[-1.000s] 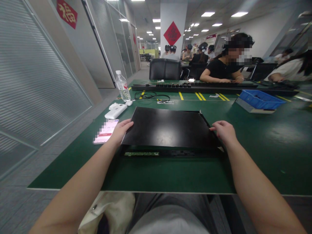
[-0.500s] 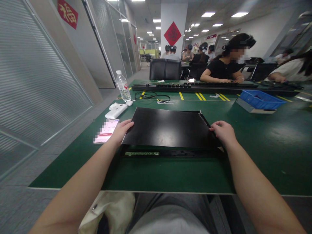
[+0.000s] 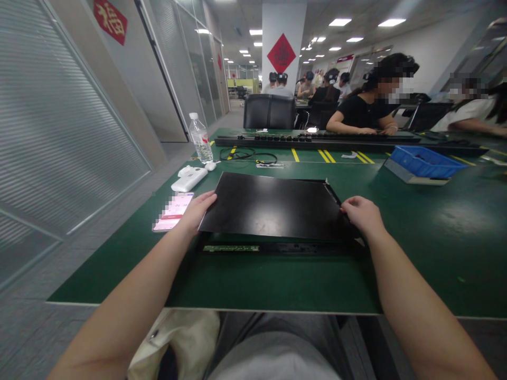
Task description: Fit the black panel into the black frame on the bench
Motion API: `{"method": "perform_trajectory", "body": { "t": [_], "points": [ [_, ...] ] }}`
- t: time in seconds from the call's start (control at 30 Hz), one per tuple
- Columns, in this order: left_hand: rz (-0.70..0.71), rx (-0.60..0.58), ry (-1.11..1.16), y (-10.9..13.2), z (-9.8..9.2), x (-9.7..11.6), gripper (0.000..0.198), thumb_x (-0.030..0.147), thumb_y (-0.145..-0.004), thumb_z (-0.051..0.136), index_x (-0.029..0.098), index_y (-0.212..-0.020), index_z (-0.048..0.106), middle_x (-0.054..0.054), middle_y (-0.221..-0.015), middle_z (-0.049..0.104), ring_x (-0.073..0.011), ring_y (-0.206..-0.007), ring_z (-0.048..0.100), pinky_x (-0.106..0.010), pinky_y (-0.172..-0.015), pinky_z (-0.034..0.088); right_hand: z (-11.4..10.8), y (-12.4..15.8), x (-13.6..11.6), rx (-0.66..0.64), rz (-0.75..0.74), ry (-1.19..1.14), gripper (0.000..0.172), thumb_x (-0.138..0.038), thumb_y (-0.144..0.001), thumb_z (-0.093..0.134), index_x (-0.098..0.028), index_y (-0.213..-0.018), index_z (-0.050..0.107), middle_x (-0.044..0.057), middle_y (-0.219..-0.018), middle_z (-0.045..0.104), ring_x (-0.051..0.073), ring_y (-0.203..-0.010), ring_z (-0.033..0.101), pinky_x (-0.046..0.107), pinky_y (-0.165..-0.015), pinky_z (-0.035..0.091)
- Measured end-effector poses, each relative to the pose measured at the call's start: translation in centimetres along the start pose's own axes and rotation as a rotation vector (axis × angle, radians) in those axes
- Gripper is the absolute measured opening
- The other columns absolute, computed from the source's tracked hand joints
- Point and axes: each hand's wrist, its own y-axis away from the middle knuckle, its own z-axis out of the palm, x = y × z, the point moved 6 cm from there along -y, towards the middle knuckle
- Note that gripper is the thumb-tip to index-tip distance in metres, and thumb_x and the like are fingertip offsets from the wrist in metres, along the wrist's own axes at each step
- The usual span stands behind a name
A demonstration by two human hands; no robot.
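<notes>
A flat black panel [image 3: 273, 206] lies in front of me on the green table [image 3: 277, 285], resting on a black frame whose near edge shows a green circuit strip [image 3: 232, 248]. My left hand [image 3: 196, 211] grips the panel's left edge, fingers curled on it. My right hand [image 3: 362, 214] is closed on the panel's right edge, near its front corner.
A phone [image 3: 173, 211] lies left of my left hand. Behind it are white devices [image 3: 189, 178], a water bottle [image 3: 200, 139] and black cables [image 3: 247, 155]. A blue tray [image 3: 422, 162] stands at the back right. Other people work at the far bench.
</notes>
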Motion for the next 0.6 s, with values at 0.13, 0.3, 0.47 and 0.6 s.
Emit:
{"method": "perform_trajectory", "body": {
  "t": [0.13, 0.3, 0.47, 0.6],
  "points": [
    [-0.005, 0.01, -0.015, 0.2, 0.3, 0.1, 0.021, 0.015, -0.088, 0.074, 0.012, -0.108, 0.069, -0.006, -0.083, 0.079, -0.0165, -0.069, 0.074, -0.025, -0.071, 0.06, -0.2, 0.1, -0.2, 0.014, -0.022, 0.043, 0.016, -0.032, -0.073, 0.064, -0.022, -0.082, 0.074, 0.005, -0.071, 0.071, 0.02, -0.064, 0.062, 0.031, -0.063, 0.045],
    [0.005, 0.016, -0.003, 0.6, 0.7, 0.4, 0.009, 0.012, -0.093, 0.066, 0.014, -0.101, 0.065, -0.001, -0.073, 0.075, -0.0121, -0.059, 0.067, -0.022, -0.065, 0.056, -0.2, 0.3, -0.8, 0.03, -0.076, 0.133, 0.017, -0.033, -0.076, 0.062, -0.023, -0.082, 0.075, 0.007, -0.079, 0.073, 0.022, -0.075, 0.064, 0.031, -0.068, 0.046],
    [0.013, 0.004, -0.019, 1.0, 0.9, 0.6, 0.015, 0.016, -0.088, 0.074, 0.016, -0.098, 0.063, -0.001, -0.075, 0.074, -0.0116, -0.057, 0.065, -0.022, -0.064, 0.055, -0.2, 0.4, -1.0, 0.026, -0.091, 0.171, 0.021, -0.034, -0.077, 0.061, -0.023, -0.085, 0.077, 0.008, -0.083, 0.074, 0.023, -0.078, 0.065, 0.031, -0.069, 0.046],
    [0.007, -0.004, -0.033, 1.2, 1.0, 0.6, 0.019, 0.017, -0.087, 0.076, 0.017, -0.1, 0.062, 0.0, -0.074, 0.074, -0.0125, -0.055, 0.065, -0.024, -0.065, 0.056, -0.1, 0.4, -1.0, 0.02, -0.12, 0.184, 0.021, -0.035, -0.079, 0.061, -0.023, -0.086, 0.077, 0.009, -0.084, 0.075, 0.023, -0.077, 0.065, 0.031, -0.068, 0.046]
  ]
}}
